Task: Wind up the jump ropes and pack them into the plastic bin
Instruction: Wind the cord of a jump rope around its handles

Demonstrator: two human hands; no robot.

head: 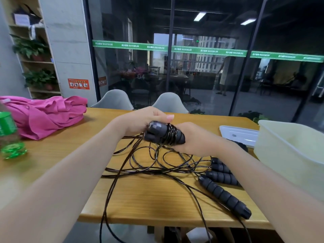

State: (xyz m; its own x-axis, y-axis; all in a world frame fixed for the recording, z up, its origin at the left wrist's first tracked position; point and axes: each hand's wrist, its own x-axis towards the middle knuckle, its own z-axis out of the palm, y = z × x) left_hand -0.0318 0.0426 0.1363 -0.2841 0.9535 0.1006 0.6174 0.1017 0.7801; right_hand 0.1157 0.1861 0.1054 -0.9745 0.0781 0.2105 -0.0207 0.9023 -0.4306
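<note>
Above the wooden table (140, 199) my right hand (196, 139) grips a pair of black ribbed jump rope handles (163, 134) held side by side, with several turns of thin black cord wound round them. My left hand (143, 120) sits just behind the handles, thumb extended over the winding, pinching the cord. Loose cord (157, 163) lies in tangled loops on the table and trails over the front edge. Several more black handles (224, 195) lie to the right, beside my right forearm. The translucent plastic bin (289, 155) stands at the right edge.
A white lid (240, 135) lies behind the bin. A pink garment (43, 114) is piled at the back left, and a green bottle (8, 135) stands at the left edge. Two grey chairs (114, 100) sit behind the table, before a glass wall.
</note>
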